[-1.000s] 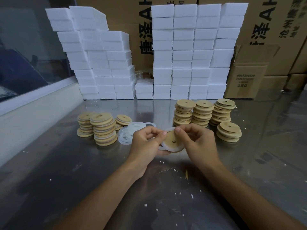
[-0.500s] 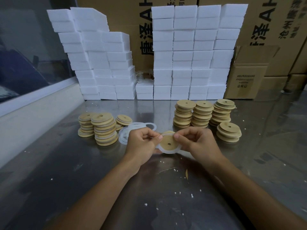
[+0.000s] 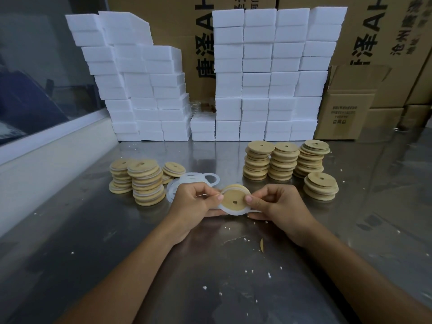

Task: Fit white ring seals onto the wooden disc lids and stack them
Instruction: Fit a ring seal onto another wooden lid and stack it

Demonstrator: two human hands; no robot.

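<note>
Head view, centre of frame. Item in work: one wooden disc lid [image 3: 234,200], round, pale tan, small hole near its middle, held just above the table [image 3: 93,242].

My left hand [image 3: 194,203] pinches its left edge, fingers curled. My right hand [image 3: 278,203] pinches the right edge, thumb tip on the wood.

White ring seal [image 3: 230,211]: thin, translucent, seated along the lid's lower rim; its right end trails out under my right fingers. Whether the top is seated, I cannot tell.

Risks, as I judge them:
- Seal springs off the lower rim if I stretch the far side too hard.
- Seal twists and sits unevenly, so the lid rocks when stacked.
- Lid slips from two light pinches.

Left of centre: sealed stacks [image 3: 146,183], spare rings [image 3: 198,180] beside them.

Right of centre: bare lid stacks [image 3: 284,161].
</note>
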